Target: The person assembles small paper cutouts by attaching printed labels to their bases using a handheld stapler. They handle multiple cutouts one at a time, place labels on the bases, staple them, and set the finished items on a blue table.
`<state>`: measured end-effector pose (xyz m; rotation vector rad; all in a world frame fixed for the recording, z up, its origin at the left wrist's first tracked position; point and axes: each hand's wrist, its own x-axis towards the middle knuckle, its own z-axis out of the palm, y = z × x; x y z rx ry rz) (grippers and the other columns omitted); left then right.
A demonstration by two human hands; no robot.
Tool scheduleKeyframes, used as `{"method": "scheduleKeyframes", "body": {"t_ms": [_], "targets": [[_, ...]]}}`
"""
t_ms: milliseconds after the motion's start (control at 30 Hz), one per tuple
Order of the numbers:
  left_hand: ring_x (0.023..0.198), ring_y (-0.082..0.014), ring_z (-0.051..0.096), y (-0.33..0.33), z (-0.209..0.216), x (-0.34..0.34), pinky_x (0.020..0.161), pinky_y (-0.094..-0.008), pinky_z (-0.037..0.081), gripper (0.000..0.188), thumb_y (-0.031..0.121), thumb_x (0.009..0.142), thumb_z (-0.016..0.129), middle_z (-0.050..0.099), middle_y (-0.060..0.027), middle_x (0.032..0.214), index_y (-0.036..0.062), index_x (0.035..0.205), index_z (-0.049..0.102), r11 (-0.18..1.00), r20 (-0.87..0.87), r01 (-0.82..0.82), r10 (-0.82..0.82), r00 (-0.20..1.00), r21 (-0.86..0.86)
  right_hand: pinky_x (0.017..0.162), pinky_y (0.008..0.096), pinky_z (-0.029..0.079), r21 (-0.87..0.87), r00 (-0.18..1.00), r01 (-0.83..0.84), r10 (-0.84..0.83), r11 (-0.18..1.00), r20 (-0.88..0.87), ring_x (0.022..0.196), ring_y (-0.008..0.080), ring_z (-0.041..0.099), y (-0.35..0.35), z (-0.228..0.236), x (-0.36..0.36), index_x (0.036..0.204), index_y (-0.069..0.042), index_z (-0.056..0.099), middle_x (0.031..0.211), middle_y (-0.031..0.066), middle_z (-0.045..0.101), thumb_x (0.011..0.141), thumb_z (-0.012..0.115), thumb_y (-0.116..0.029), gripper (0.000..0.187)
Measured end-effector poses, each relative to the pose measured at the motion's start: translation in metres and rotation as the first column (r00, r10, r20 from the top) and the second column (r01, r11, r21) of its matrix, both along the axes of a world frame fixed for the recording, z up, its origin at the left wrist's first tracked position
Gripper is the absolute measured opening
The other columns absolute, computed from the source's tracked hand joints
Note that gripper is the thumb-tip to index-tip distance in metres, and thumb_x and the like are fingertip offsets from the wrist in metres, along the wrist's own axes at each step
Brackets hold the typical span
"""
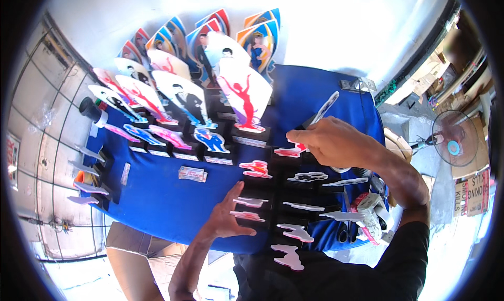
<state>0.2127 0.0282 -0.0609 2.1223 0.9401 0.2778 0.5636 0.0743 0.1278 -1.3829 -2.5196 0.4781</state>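
My right hand (333, 141) is closed near the table's right half. A thin printed cut-out trophy (326, 107), seen almost edge-on, rises from behind its fingers. Just under the fingertips is a red and white cut-out (290, 151). My left hand (227, 218) has its thumb and fingers spread at the near edge of the table. It is beside two small pale and red cut-outs (249, 215) on black bases; whether it touches them I cannot tell. Between my hands stand a red cut-out trophy (255, 169) and a black and white one (307, 177).
Several taller printed trophies (242, 93) stand in rows at the back left of the blue-covered table (157, 183). Small printed labels (192, 174) lie on the cloth. Scissors (343, 232) and a tape roll are at the right. A fan (454, 139) and cardboard boxes (131, 253) stand around.
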Motion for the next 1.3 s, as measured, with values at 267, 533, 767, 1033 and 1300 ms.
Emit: {"method": "scheduleKeyframes", "body": {"t_ms": [267,533,767,1033,1300], "targets": [[0.139,-0.0341,0.050,0.012,0.037,-0.001,0.083,-0.0394,0.056,0.137,0.042,0.050,0.105,0.036,-0.0217,0.163,0.0089,0.161,0.032,0.960,0.212,-0.146,0.197,0.957,-0.237,0.050,0.0205,0.045,0.103,0.681,0.515,-0.333,0.851,-0.653,0.059,0.0043,0.059,-0.014,0.073,0.087,0.117,-0.001,0.075,0.081,0.0031,0.074,0.089,0.059,0.004,0.032],[0.125,-0.0271,0.063,0.038,0.037,0.026,0.056,-0.0238,0.054,0.125,0.028,0.050,0.107,0.034,-0.0210,0.165,0.0134,0.156,0.042,0.992,0.508,0.113,-0.121,0.853,0.048,0.059,0.0221,0.050,0.235,0.749,0.430,-0.199,0.872,-0.632,0.070,0.0070,0.064,-0.007,0.054,0.081,0.123,-0.002,0.073,0.094,0.0053,0.075,0.091,0.059,0.006,0.035],[0.126,-0.0268,0.065,0.042,0.054,0.025,0.059,-0.0272,0.057,0.117,0.032,0.050,0.106,0.041,-0.0224,0.161,0.0116,0.150,0.050,0.987,0.450,0.122,-0.063,0.891,-0.104,0.080,0.0514,0.055,0.336,0.986,0.073,-0.016,0.939,-0.169,0.086,0.0397,0.071,0.034,0.022,0.036,0.106,-0.002,0.074,0.092,0.0199,0.074,0.087,0.059,0.000,0.025],[0.133,-0.0314,0.060,0.045,0.059,0.041,0.081,-0.0372,0.063,0.089,0.036,0.052,0.103,0.058,-0.0128,0.143,0.0164,0.131,0.066,0.982,0.380,0.154,-0.183,0.907,0.106,0.087,0.0466,0.057,0.338,0.987,0.133,-0.093,0.932,-0.131,0.093,0.0392,0.072,0.097,-0.007,0.059,0.110,-0.005,0.076,0.104,0.0190,0.075,0.084,0.057,0.001,0.034],[0.130,-0.0244,0.060,0.043,0.063,0.046,0.109,-0.0390,0.053,0.091,0.023,0.053,0.103,0.051,-0.0128,0.142,0.0069,0.135,0.065,0.977,0.370,0.201,-0.213,0.904,0.072,0.104,0.0471,0.049,0.213,0.858,0.464,-0.496,0.860,0.133,0.124,0.0390,0.061,0.100,-0.014,0.085,0.135,-0.010,0.066,0.137,0.0200,0.063,0.092,0.068,-0.033,0.049]]}}
